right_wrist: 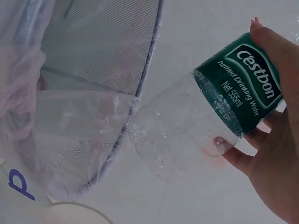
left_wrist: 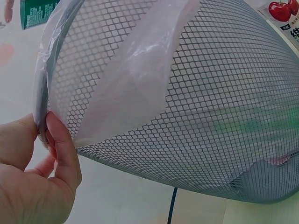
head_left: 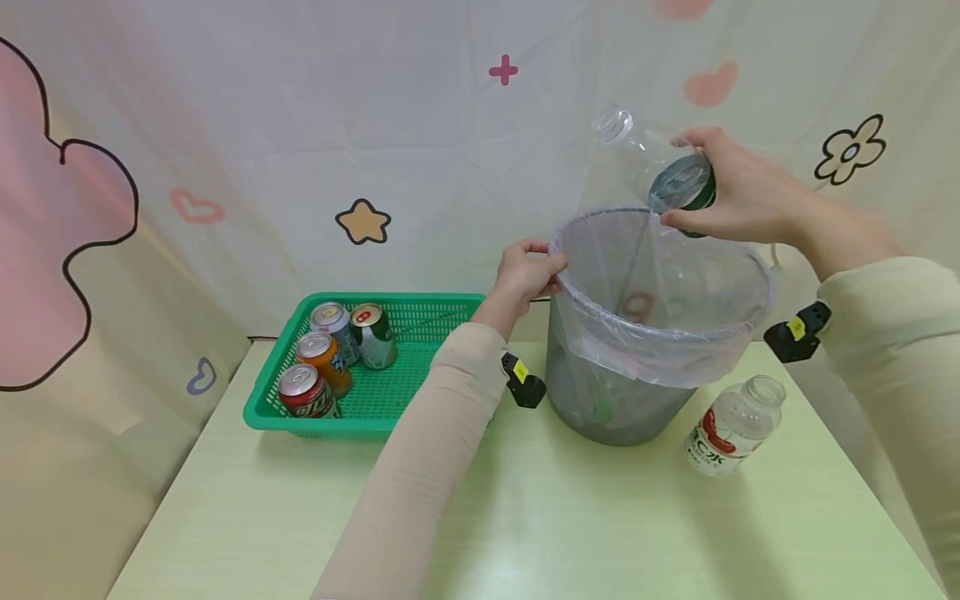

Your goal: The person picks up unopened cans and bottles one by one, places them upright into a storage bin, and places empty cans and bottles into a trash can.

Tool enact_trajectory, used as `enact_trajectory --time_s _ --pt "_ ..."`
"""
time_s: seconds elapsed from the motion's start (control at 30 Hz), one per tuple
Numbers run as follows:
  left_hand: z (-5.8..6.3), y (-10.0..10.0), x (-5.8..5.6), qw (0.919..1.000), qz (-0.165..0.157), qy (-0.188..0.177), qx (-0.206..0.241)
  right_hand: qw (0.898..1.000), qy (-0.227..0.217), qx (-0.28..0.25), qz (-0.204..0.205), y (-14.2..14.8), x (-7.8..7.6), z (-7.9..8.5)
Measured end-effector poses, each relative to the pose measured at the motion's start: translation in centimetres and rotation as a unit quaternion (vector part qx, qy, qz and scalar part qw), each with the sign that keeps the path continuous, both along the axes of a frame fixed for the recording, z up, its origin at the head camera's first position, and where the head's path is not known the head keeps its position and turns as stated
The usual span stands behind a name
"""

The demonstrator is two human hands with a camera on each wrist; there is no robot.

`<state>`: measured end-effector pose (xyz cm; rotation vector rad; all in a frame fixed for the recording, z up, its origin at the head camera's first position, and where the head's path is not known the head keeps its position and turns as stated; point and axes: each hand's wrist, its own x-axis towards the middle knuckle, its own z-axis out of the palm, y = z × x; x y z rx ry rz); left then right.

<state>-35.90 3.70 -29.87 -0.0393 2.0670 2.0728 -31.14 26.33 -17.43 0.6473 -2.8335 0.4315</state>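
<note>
My right hand (head_left: 753, 187) grips a clear plastic water bottle (head_left: 682, 185) with a green label (right_wrist: 243, 84), tilted above the far rim of a grey mesh trash can (head_left: 622, 417). The bottle's open neck points up and to the left in the head view. A thin, translucent bag (head_left: 645, 350) lines the can and folds over its rim. At the rim's left side my left hand (head_left: 522, 271) pinches the edge between thumb and fingers, seen closely in the left wrist view. Greenish items show blurred through the mesh, low in the can.
Left of the can, a green plastic basket (head_left: 450, 302) holds several drink cans, among them an orange can (head_left: 330, 367) and a dark red can (head_left: 307, 396). A clear, capless bottle (head_left: 735, 425) with a cherry label stands right of the trash can. A printed curtain (head_left: 420, 100) hangs behind.
</note>
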Motion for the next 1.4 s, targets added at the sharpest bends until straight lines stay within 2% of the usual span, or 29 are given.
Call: enact_trajectory --time_s 0.33,0.63,0.93,1.4 --pt "0.2 -0.1 0.3 1.0000 0.000 0.001 0.005 0.999 -0.032 -0.004 0.027 -1.1 -0.2 -0.9" --pt "0.1 0.0 0.4 1.0000 0.002 0.002 0.009 0.997 -0.077 -0.010 0.015 -1.3 -0.1 -1.7" --pt "-0.1 0.0 0.2 0.9999 0.007 0.006 0.006 0.996 -0.086 0.002 0.000 -1.1 -0.2 -2.4" --pt "0.0 0.1 0.2 0.9999 0.012 0.003 0.000 0.995 -0.093 0.021 0.015 -1.1 -0.7 -2.5"
